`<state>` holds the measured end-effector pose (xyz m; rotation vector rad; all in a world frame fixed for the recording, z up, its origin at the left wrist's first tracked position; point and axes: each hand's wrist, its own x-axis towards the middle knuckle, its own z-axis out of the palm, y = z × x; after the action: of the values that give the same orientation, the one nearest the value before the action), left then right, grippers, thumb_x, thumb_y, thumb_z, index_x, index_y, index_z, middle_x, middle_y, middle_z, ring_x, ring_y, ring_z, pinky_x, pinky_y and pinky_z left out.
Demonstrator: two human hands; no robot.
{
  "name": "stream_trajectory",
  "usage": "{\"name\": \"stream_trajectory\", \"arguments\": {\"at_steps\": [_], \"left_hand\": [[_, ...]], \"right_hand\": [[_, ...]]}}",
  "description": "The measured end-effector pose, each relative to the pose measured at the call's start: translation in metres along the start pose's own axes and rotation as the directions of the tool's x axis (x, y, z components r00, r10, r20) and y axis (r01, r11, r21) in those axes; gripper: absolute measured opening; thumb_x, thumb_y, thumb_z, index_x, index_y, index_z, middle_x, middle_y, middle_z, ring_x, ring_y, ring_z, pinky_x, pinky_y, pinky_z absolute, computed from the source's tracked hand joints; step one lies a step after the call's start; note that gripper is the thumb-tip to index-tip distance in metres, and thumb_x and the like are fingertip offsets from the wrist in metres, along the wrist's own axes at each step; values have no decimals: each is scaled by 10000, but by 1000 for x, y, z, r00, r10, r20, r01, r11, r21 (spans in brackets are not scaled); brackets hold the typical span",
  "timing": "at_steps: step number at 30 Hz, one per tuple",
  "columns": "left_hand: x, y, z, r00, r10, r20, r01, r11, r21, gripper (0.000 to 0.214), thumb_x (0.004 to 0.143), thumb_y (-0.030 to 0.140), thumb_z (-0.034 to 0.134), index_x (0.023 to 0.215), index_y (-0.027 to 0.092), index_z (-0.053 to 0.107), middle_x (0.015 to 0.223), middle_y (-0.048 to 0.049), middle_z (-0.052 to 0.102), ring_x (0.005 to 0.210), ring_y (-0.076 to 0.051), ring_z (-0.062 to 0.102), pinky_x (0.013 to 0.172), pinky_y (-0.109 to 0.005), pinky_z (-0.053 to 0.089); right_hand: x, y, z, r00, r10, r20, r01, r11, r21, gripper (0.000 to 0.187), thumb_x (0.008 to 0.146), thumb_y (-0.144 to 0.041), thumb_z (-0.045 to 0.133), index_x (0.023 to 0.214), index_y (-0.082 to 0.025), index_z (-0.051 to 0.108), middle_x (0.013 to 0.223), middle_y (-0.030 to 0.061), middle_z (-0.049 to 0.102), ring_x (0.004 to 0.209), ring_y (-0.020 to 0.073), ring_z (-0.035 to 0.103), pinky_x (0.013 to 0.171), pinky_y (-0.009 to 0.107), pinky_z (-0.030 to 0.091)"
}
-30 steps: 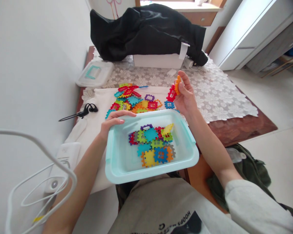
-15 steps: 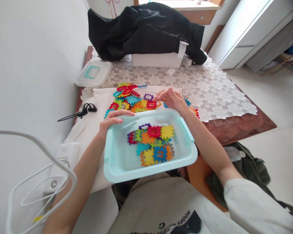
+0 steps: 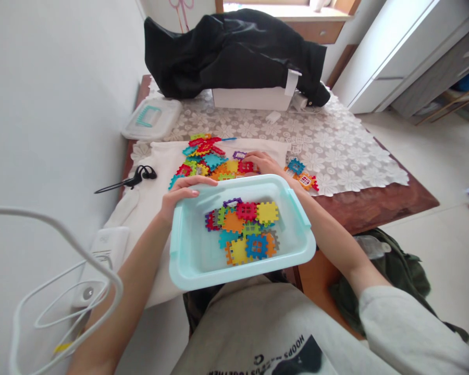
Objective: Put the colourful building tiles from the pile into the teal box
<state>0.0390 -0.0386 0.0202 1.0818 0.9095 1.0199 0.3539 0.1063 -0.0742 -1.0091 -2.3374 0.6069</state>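
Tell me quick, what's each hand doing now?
Left hand: closed on the rim of the blue tub.
Right hand: resting on the tile pile; grip cannot be told.

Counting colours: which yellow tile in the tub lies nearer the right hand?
The far yellow tile, beside the red tile; the other yellow tile lies toward the tub's near rim.

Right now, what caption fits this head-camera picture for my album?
Left hand holds a pale blue plastic tub of colourful toothed tiles; right hand touches the tile pile on the white cloth.
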Motion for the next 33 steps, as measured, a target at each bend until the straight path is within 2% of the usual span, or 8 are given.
{"name": "stream_trajectory", "arguments": {"at_steps": [2,5,10,15,19,22,27,33], "left_hand": [[0,1,0,1000,4,-8,-4,1000,6,370,643,260,787,961,156,945,1016,-117,902,799,-252,789,588,-253,554],[0,2,1,1000,2,-9,-2,1000,7,348,641,260,785,939,167,940,982,-114,899,779,-260,789,584,-263,562],[0,3,2,1000,2,-6,-2,1000,18,342,638,261,788,932,182,945,991,-104,904,729,-239,761,591,-266,573],[0,0,0,1000,25,-14,-25,999,29,352,652,267,775,948,186,946,1010,-112,905,780,-263,783,644,-283,606],[1,-3,-1,999,36,-14,-35,999,29,358,659,264,766,957,181,945,1016,-118,906,798,-272,792,645,-285,607],[1,-3,-1,999,38,-18,-38,999,22,350,657,260,779,951,173,947,1021,-121,906,805,-266,798,649,-273,608],[0,-3,-1,1000,11,-7,-11,1000,-10,371,647,265,790,968,169,951,1017,-111,908,785,-250,803,643,-254,606],[0,-3,0,1000,0,-14,0,1000,-25,388,640,255,790,979,170,959,1011,-104,910,766,-219,787,640,-231,599]], "right_hand": [[1,4,2,996,9,-88,-9,1000,-1,479,900,-376,862,1367,-276,828,1483,129,762,1392,351,697,1263,531,540],[3,6,4,988,26,-150,-23,999,23,451,876,-306,813,1325,-271,827,1415,114,776,1328,327,722,1226,489,566],[5,-5,-1,975,78,-207,-54,991,120,448,837,-274,777,1283,-232,791,1181,90,836,979,249,738,993,401,635],[0,-17,-4,977,110,-184,-71,976,208,249,875,-318,695,1096,-237,776,1032,48,827,810,193,690,823,340,615],[-5,-21,-4,983,124,-133,-90,966,241,289,883,-329,662,1134,-241,773,1014,34,820,824,186,712,825,332,616],[-3,-21,-7,981,131,-144,-77,940,334,285,841,-355,707,1094,-228,748,1011,40,816,827,181,706,846,340,625],[5,-21,-16,947,182,-266,-4,832,554,330,822,-425,838,1056,-247,688,998,7,770,802,144,663,755,284,588],[3,-29,-30,911,269,-311,108,573,813,413,785,-451,954,1033,-297,662,959,-25,719,805,142,665,758,275,618]]}}
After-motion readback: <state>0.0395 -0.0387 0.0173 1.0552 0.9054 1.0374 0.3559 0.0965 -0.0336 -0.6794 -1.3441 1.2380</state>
